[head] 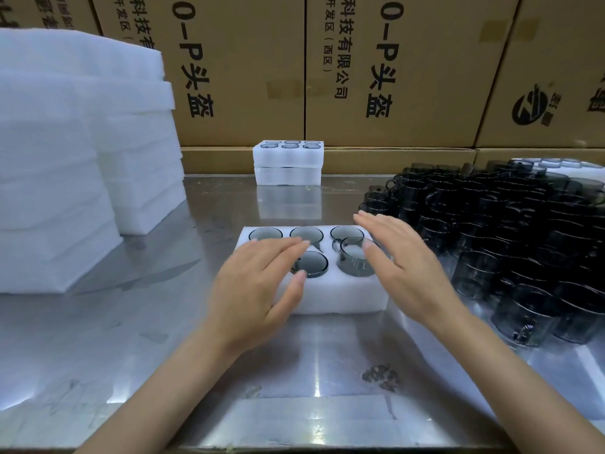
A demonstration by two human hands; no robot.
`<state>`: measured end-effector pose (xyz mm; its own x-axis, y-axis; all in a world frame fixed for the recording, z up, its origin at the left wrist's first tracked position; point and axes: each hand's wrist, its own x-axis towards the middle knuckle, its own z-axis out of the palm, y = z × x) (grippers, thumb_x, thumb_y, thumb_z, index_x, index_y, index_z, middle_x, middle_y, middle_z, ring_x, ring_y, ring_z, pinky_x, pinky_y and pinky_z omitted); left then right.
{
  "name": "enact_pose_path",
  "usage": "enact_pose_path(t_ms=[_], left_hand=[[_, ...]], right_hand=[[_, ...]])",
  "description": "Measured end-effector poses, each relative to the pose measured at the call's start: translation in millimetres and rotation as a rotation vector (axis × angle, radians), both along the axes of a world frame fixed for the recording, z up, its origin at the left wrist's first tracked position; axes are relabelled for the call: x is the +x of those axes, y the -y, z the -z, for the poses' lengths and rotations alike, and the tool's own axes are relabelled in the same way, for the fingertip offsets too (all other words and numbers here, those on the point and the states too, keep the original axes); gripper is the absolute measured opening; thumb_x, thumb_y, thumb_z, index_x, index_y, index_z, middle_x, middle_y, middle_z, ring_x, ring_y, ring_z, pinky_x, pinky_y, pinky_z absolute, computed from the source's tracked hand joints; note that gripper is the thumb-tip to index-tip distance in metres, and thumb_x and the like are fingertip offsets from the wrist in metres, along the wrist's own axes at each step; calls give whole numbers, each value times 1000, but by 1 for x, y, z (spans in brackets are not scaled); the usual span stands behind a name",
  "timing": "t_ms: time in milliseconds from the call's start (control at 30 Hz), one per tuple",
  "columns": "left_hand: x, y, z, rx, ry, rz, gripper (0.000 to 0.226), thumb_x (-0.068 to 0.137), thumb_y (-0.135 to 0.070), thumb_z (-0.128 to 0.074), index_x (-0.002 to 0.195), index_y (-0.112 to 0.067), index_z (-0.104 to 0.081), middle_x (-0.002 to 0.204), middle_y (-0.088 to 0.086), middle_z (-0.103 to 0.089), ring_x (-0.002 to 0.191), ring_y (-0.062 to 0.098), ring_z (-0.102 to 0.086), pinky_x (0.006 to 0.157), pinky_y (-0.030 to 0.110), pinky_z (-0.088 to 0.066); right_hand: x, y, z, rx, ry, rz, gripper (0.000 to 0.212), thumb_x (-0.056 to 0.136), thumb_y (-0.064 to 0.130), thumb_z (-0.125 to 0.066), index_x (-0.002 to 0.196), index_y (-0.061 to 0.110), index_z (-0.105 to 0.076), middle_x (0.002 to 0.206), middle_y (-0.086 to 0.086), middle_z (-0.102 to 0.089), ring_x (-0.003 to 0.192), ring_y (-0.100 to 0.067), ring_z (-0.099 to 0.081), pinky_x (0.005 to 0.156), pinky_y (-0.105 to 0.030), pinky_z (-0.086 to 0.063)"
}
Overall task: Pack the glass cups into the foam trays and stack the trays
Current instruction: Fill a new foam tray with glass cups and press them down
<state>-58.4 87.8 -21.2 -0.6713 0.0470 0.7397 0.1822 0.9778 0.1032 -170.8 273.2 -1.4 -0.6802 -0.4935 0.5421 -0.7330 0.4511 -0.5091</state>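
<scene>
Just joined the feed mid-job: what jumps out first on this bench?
Two flat hands, left hand and right hand, hover over the foam tray at centre, where one smoky glass cup sits proud of its slot. To the right spreads a dense crowd of loose dark cups; two filled trays sit stacked at the back.

The cardboard cartons (389, 70) stacked behind the tabletop bear black sideways print: "O-P头盔", "科技有限公司", "开发区(西区)". The right carton (550, 77) carries a round black logo (529, 109).
</scene>
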Motion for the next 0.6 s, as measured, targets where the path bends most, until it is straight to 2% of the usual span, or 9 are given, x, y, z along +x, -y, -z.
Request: enact_pose_path(t_ms=[100, 167, 200, 300, 433, 500, 600], left_hand=[[-10, -19, -4, -147, 167, 70, 55, 94, -41, -34, 141, -14, -45, 148, -3, -40, 137, 16, -37, 113, 38, -25], [-19, -23, -7, -241, 234, 70, 59, 95, -46, -28, 144, -16, -40, 151, -5, -34, 142, 15, -26, 116, 37, -14], [-22, -22, -9, -256, 257, 68, 59, 95, -46, -26, 143, -16, -42, 149, -5, -37, 142, 14, -24, 116, 38, -12], [-28, -17, -9, -249, 292, 92, 53, 94, -42, -27, 129, -17, -58, 135, -6, -56, 138, 17, -35, 114, 38, -14], [-29, -18, -2, -148, 308, 106, 52, 92, -43, -30, 121, -18, -65, 128, -4, -62, 129, 16, -48, 110, 24, -11], [-29, -21, -3, -164, 302, 90, 50, 90, -41, -33, 117, -16, -67, 124, -3, -64, 124, 17, -53, 111, 28, -16], [-25, -24, -4, -240, 308, 26, 50, 91, -41, -33, 118, -16, -67, 122, -3, -66, 120, 17, -57, 111, 44, -17]], right_hand=[[-2, -3, 6, 194, 13, -71, 50, 97, 25, -37, 146, 32, -31, 150, 25, -23, 137, 10, -10, 113, -15, -7], [-3, -3, 8, 233, 53, -107, 54, 93, 26, -32, 147, 32, -28, 152, 23, -21, 138, 10, -8, 113, -14, -7], [-3, -3, 8, 235, 80, -112, 59, 88, 30, -28, 147, 33, -28, 153, 22, -21, 140, 9, -8, 115, -16, -7], [-1, -3, 11, 324, 96, -112, 70, 78, 34, -20, 147, 33, -28, 153, 22, -19, 141, 7, -5, 118, -24, -7], [-1, -2, 16, 464, 76, -113, 68, 81, 35, -18, 150, 34, -17, 156, 22, -10, 143, 4, 0, 119, -30, -5], [-2, -2, 17, 480, 62, -102, 59, 92, 31, -26, 150, 34, -15, 156, 22, -8, 143, 2, 0, 119, -32, -4], [-3, 1, 20, 410, 93, -120, 63, 92, 18, -40, 149, 33, -18, 152, 25, -11, 144, 0, -2, 117, -26, -5]])
